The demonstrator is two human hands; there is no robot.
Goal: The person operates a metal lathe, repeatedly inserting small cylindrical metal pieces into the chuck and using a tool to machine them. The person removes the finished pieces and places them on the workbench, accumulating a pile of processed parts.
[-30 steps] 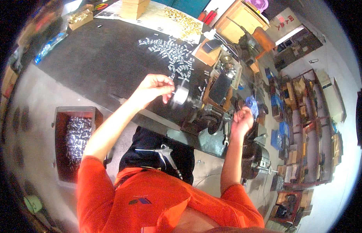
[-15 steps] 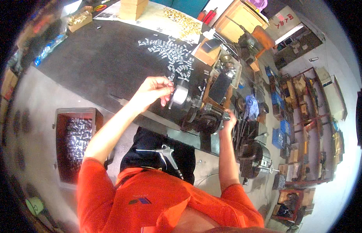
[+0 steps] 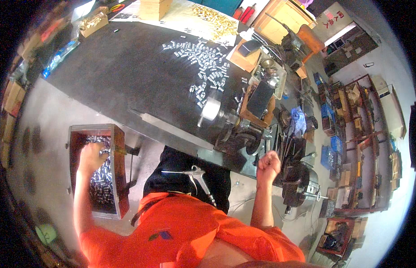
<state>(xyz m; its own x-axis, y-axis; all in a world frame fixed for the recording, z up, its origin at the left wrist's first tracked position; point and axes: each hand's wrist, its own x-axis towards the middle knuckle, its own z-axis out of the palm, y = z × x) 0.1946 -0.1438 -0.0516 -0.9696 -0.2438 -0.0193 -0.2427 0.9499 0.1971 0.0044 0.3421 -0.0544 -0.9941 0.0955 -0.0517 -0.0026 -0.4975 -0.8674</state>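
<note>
My left hand [image 3: 92,157] is over a wooden box [image 3: 120,174] at the lower left, its fingers bent and the thumb apart from them. Small shiny metal cylinders [image 3: 100,182] fill much of the box around the fingertips. No part shows clearly in that hand. Closed in a fist, my right hand [image 3: 268,165] is just off the bench edge, near the dark bench machine [image 3: 239,138]. Whatever its fingers hold, if anything, is hidden. The machine carries a bright round metal head [image 3: 211,108] on its left end.
Loose metal cylinders [image 3: 208,62] spread across the dark bench [image 3: 118,71], with brass-coloured parts [image 3: 217,20] on paper behind. An air blow gun [image 3: 197,174] lies across my lap. A bench vise [image 3: 302,183], blue rag [image 3: 298,121] and loaded shelves [image 3: 355,147] stand to the right.
My left hand has left the round metal head and moved down-left to the box of cylinders. My right hand has dropped from the machine's right end toward me.
</note>
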